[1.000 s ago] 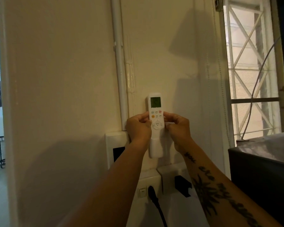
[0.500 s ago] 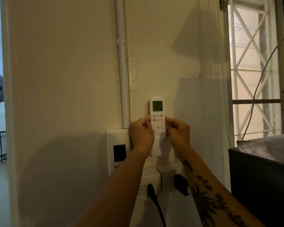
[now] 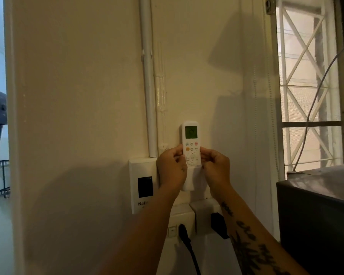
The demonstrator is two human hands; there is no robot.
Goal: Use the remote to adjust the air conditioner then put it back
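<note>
A white air-conditioner remote [image 3: 191, 141] with a lit green display stands upright against the cream wall, its lower half inside a white wall holder [image 3: 188, 182]. My left hand [image 3: 172, 168] grips the remote's left edge beside the round button pad. My right hand [image 3: 215, 167] pinches its right edge at the same height. Both hands cover the sides of the holder. The air conditioner itself is out of view.
A white conduit pipe [image 3: 148, 80] runs down the wall into a white switch box [image 3: 143, 185]. Below sit power outlets with a black plug and cable [image 3: 184, 235] and a black adapter [image 3: 218, 225]. A dark cabinet [image 3: 316, 211] stands right, under a barred window [image 3: 308, 82].
The remote sits a little lower in the holder than a second ago. Both hands stay on its sides, and the view has shifted slightly.
</note>
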